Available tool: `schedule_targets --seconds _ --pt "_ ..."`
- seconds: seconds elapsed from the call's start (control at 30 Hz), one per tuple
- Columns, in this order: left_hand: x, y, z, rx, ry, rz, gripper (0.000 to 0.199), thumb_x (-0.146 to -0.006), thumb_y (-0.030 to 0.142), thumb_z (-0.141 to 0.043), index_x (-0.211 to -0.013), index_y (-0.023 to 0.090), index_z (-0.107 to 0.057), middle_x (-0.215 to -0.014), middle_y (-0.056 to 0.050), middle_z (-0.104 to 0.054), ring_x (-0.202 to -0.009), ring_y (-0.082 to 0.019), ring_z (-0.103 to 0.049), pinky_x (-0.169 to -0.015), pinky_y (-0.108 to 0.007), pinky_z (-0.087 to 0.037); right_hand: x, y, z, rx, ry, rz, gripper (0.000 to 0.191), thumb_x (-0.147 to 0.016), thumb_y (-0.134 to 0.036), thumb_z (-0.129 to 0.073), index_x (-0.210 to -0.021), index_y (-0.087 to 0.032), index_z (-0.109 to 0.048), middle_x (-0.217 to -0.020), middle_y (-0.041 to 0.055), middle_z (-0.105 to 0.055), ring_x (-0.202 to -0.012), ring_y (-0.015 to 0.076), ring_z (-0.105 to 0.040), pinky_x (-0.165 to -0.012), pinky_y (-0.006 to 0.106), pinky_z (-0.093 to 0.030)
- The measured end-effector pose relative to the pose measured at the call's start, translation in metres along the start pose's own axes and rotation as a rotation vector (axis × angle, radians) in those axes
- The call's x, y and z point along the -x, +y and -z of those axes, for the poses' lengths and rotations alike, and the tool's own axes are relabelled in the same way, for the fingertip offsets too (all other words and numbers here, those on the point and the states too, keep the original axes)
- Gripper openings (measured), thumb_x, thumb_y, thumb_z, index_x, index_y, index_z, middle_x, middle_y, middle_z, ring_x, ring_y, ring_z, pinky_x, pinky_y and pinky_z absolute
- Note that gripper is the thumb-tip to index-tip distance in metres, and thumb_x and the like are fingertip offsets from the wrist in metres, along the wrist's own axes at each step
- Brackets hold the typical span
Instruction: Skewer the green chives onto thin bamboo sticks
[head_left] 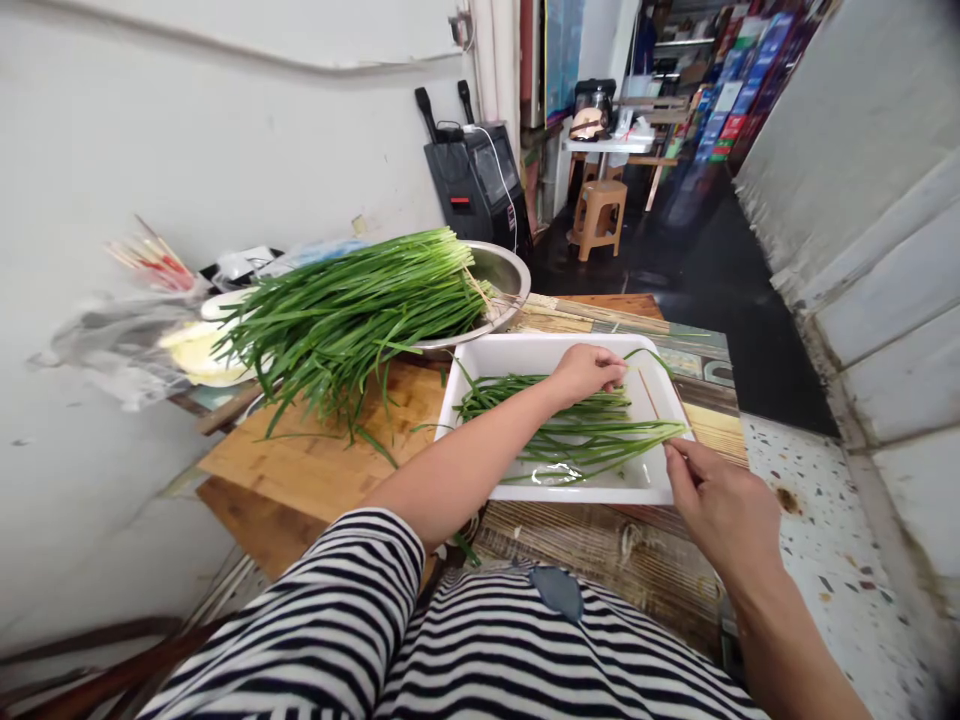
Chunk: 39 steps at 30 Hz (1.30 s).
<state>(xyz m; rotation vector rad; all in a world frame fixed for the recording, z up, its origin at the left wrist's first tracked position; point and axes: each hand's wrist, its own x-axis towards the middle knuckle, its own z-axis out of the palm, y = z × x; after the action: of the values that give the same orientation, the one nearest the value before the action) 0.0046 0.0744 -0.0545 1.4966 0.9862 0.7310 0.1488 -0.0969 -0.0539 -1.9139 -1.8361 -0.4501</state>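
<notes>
A white rectangular tray (577, 352) holds long green leafy stalks (574, 440) and a thin stick (648, 392). My left hand (589, 372) reaches over the tray, its fingers drawn together above the stalks; whatever they pinch is too small to name. At the tray's right rim, my right hand (701, 485) pinches the pale ends of some stalks. Behind and left, a big pile of the same greens (360, 300) rests in a metal bowl (517, 280), its leaf tips hanging over the edge.
A wooden board (300, 460) lies left of the tray on a patterned table (600, 540). Plastic bags (112, 345) and skewers (154, 260) are by the wall. Farther back stand a black speaker (480, 180) and a brown stool (600, 215).
</notes>
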Motion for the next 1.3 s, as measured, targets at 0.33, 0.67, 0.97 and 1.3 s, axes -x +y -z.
schedule_targets --seconds 0.33,0.67,0.97,1.3 --pt "0.006 0.010 -0.002 0.183 0.037 0.081 0.006 -0.079 0.014 -0.063 -0.077 0.009 -0.065 -0.061 0.001 -0.062 -0.048 -0.004 -0.049 -0.049 -0.019 -0.034 0.000 0.001 0.000 -0.026 -0.022 -0.020 0.041 -0.091 -0.041 -0.041 -0.092 -0.018 -0.075 -0.058 0.0048 -0.066 -0.046 0.0135 -0.052 -0.048 0.024 -0.027" --pt "0.007 0.011 -0.004 0.175 0.045 0.093 0.007 -0.079 0.015 -0.064 -0.079 0.008 -0.066 -0.062 0.000 -0.064 -0.050 -0.004 -0.050 -0.050 -0.019 -0.035 -0.001 0.001 0.001 -0.019 -0.039 -0.013 0.039 -0.091 -0.039 -0.042 -0.092 -0.017 -0.074 -0.057 0.0042 -0.064 -0.046 0.0127 -0.051 -0.048 0.024 -0.026" --pt "0.005 0.008 -0.003 0.177 0.033 0.080 0.007 -0.079 0.015 -0.063 -0.079 0.008 -0.065 -0.064 -0.001 -0.063 -0.049 -0.003 -0.050 -0.049 -0.018 -0.034 0.000 0.002 0.000 -0.027 -0.016 0.004 0.040 -0.091 -0.040 -0.042 -0.091 -0.017 -0.075 -0.055 0.0039 -0.064 -0.044 0.0126 -0.050 -0.048 0.023 -0.027" --pt "0.009 0.012 -0.003 0.197 0.047 0.076 0.006 -0.077 0.012 -0.064 -0.080 0.008 -0.068 -0.062 -0.001 -0.064 -0.050 -0.004 -0.050 -0.051 -0.019 -0.036 0.000 0.002 0.001 -0.024 -0.026 0.000 0.040 -0.090 -0.040 -0.042 -0.091 -0.017 -0.075 -0.057 0.0049 -0.065 -0.045 0.0136 -0.052 -0.050 0.024 -0.029"
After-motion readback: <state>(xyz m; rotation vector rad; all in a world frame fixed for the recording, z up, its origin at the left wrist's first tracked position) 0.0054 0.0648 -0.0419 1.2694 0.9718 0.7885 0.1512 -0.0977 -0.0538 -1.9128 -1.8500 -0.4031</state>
